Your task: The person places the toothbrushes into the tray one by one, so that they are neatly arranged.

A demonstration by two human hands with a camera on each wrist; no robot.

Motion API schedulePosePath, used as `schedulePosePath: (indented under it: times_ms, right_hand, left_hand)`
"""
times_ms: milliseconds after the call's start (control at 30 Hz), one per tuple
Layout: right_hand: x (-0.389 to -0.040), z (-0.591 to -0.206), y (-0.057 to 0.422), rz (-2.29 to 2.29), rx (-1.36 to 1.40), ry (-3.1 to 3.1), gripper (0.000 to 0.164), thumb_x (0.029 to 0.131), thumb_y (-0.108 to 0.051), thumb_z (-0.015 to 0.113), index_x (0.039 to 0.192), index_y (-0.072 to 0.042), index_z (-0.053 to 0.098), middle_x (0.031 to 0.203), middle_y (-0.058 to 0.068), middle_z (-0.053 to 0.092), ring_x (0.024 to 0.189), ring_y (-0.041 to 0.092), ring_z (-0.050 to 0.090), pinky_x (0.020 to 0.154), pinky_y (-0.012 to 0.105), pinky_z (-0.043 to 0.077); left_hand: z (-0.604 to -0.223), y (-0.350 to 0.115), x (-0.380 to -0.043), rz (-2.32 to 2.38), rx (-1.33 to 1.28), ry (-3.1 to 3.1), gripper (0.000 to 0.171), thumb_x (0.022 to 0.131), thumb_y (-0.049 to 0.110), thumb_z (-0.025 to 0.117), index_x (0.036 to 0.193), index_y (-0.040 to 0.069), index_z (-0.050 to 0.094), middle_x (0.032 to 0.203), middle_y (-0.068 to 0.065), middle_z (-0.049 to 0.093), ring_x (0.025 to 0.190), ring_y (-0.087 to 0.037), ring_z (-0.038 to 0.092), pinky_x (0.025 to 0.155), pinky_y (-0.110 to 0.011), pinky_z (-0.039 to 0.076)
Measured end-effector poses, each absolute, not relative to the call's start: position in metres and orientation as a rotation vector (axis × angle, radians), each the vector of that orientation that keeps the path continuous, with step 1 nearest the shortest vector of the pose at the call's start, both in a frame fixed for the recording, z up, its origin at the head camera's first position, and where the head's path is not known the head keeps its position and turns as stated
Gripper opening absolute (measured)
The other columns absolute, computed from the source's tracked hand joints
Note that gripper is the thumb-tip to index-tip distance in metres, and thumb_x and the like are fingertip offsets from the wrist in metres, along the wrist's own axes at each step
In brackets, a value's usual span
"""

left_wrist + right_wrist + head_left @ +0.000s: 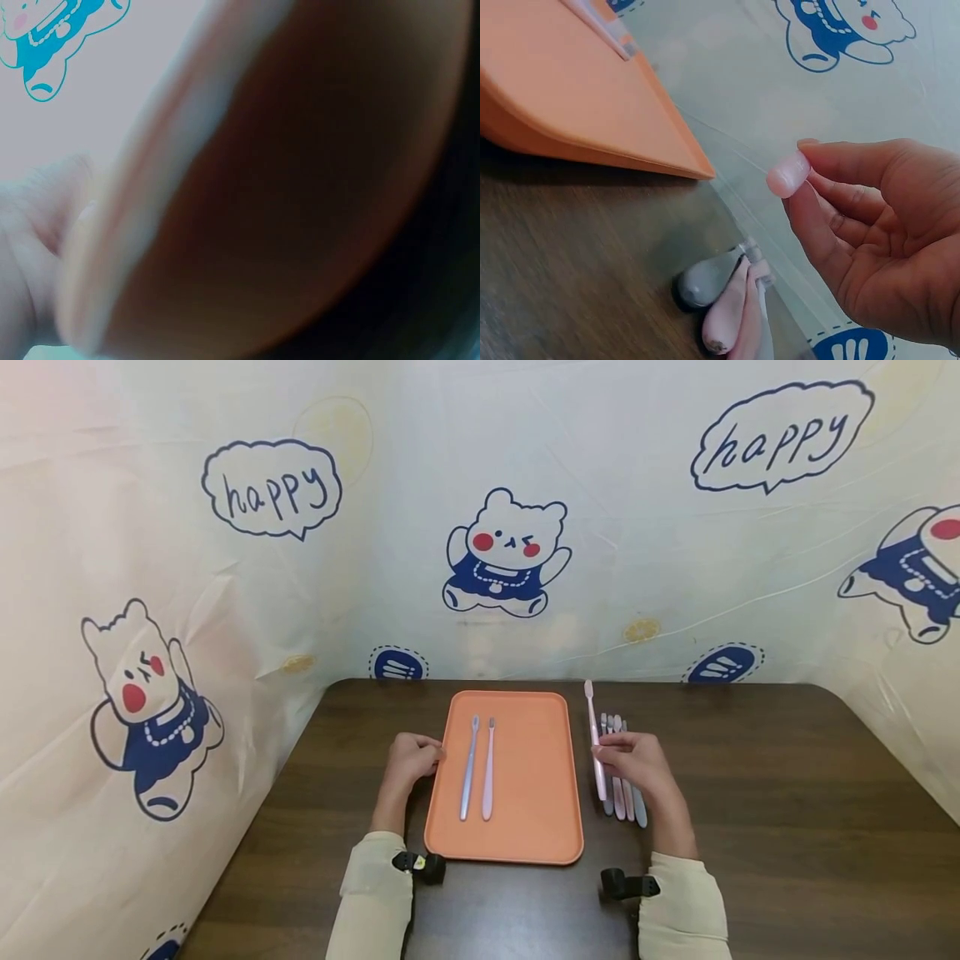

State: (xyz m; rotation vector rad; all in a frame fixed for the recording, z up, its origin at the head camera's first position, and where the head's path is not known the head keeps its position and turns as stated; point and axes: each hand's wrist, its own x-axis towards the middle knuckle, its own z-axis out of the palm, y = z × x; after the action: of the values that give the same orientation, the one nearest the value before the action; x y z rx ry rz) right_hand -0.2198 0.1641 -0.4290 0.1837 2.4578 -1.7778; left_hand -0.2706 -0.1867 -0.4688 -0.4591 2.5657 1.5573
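An orange tray (536, 777) lies on the table, with a blue toothbrush (468, 772) and a pinkish-lilac toothbrush (488, 777) side by side on its left half. My left hand (408, 762) holds the tray's left edge; in the left wrist view the blurred tray hides most of its fingers. Between thumb and fingers, my right hand (636, 762) pinches a pink toothbrush (593, 727), bristle end pointing away. In the right wrist view this pink toothbrush (787, 176) is seen by its handle end, held above several toothbrushes (724, 315) lying in a row, grey and pink.
The dark wooden table (757, 793) reaches out on both sides of the tray. Behind it hangs a pale curtain (630, 568) with cartoon bears. Black wrist cameras (628, 884) sit on both sleeves.
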Motion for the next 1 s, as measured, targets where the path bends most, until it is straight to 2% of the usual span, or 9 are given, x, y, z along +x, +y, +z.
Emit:
schedulePosePath:
  times_ms: [267, 667, 1000]
  right_hand:
    - [-0.222, -0.431, 0.157, -1.761, 0.205, 2.464, 0.034, 0.096, -0.011, 0.067, 0.123, 0.010, 0.065, 0.112, 0.021, 0.072, 0.086, 0.008, 0.067, 0.086, 0.034, 0.063]
    - [-0.226, -0.432, 0.146, -1.809, 0.184, 2.407, 0.035, 0.096, -0.011, 0.066, 0.124, 0.010, 0.064, 0.118, 0.023, 0.070, 0.089, 0.008, 0.067, 0.084, 0.029, 0.062]
    - [-0.226, -0.431, 0.135, -1.777, 0.216, 2.435, 0.033, 0.097, -0.012, 0.066, 0.124, 0.006, 0.066, 0.116, 0.022, 0.070, 0.089, 0.013, 0.069, 0.088, 0.035, 0.062]
  left_hand:
    - [-0.469, -0.187, -0.270, 1.552, -0.456, 2.573, 0.024, 0.088, 0.012, 0.068, 0.107, 0.000, 0.077, 0.117, -0.020, 0.071, 0.088, -0.021, 0.071, 0.078, -0.035, 0.064]
    - [-0.466, -0.186, -0.270, 1.536, -0.464, 2.580, 0.025, 0.088, 0.013, 0.067, 0.108, 0.001, 0.077, 0.117, -0.020, 0.071, 0.087, -0.021, 0.071, 0.075, -0.032, 0.063]
    - [-0.465, -0.186, -0.268, 1.529, -0.456, 2.587, 0.026, 0.089, 0.013, 0.068, 0.109, 0.001, 0.077, 0.118, -0.021, 0.071, 0.091, -0.024, 0.072, 0.080, -0.037, 0.064]
